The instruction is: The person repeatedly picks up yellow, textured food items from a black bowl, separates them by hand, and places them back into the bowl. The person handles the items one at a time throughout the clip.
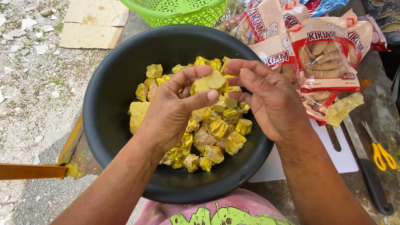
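Note:
A large black bowl (109,83) holds several yellow-wrapped dumplings (216,133). Above it, my left hand (171,112) grips one yellow dumpling (208,82) between thumb and fingers. My right hand (266,98) meets it from the right, its fingertips pinching the yellow wrapper at the dumpling's edge. Both hands hover over the middle of the bowl.
Clear packets of brown rolls with red labels (325,54) lie at the upper right. A green plastic basket (179,11) stands behind the bowl. A white cutting board (341,154), a black-handled knife (368,175) and yellow scissors (381,152) sit to the right. Gravel ground lies left.

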